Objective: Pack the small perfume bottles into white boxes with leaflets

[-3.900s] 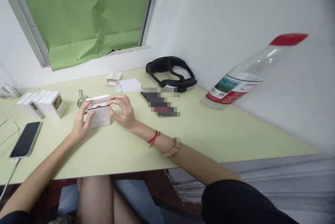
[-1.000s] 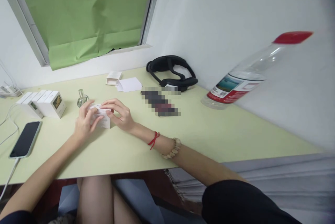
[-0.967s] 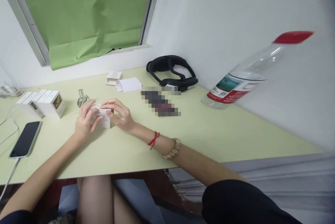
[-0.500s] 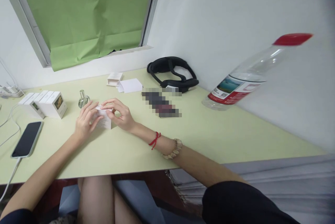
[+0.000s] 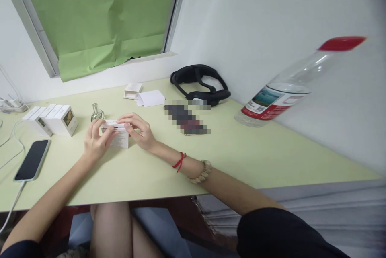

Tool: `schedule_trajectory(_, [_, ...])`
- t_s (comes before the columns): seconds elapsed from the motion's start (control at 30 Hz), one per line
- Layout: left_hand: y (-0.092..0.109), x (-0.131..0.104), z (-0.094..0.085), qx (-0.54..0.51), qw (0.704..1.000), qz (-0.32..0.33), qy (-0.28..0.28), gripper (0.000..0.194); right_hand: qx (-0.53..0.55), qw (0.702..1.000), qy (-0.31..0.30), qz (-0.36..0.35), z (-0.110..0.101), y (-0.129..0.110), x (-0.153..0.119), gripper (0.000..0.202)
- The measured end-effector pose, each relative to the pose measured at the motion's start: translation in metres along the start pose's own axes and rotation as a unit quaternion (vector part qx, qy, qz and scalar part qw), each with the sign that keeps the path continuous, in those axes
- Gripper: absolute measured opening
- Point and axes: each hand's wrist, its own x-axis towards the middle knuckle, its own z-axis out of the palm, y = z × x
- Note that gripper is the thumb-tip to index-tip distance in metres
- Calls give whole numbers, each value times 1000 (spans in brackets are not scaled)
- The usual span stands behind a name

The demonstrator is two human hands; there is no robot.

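Observation:
A small white printed box (image 5: 121, 139) stands upright on the table between my two hands. My left hand (image 5: 97, 140) grips its left side, the thumb lying across the upper front. My right hand (image 5: 139, 130) holds the top right corner, fingers along the top edge and thumb on the front. Along the top front a dark slit shows, by the flap. Just behind my left fingers stands a small clear glass bottle (image 5: 97, 112), perfume-like, its lower part partly hidden.
White boxes (image 5: 62, 120) line up at the left, near a phone (image 5: 32, 160) on a white cable. Behind lie an open white carton (image 5: 132, 91) and folded paper (image 5: 151, 98). A black headset (image 5: 208, 96), a pixelated item (image 5: 187, 119) and a tilted-looking water bottle (image 5: 271, 99) are to the right.
My left fingers have drawn down and left from the top of the box, baring more of its top edge and the slit. My right hand stays nearly in place.

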Motion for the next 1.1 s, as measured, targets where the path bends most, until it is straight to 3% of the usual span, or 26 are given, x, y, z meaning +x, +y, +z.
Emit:
schedule_trajectory(0.27, [1, -3, -1, -24, 1000, 4, -7, 20, -6, 1000, 12, -22, 0, 0, 0, 32])
schedule_trajectory(0.57, [2, -1, -2, -69, 997, -7, -43, 13, 1, 999, -10, -43, -3, 0, 2, 27])
schedule_trajectory(0.7, [4, -4, 1, -194, 975, -100, -40, 30, 0, 1000, -2, -5, -3, -1, 4, 26])
schedule_trajectory(0.8, [5, -6, 3, -284, 933, -217, -42, 46, 13, 1000, -3, 21, -3, -1, 5, 29])
schedule_trajectory(0.87, [5, -7, 3, -323, 904, -269, -73, 46, 18, 999, -5, 28, -3, -1, 4, 29])
schedule_trajectory(0.97, [6, -7, 5, -366, 872, -310, -104, 40, 10, 999, -6, 33, -2, -1, 3, 27])
schedule_trajectory(1.1, [10, -5, 4, -374, 867, -324, -63, 39, 4, 999, -7, 36, -1, -4, 3, 20])
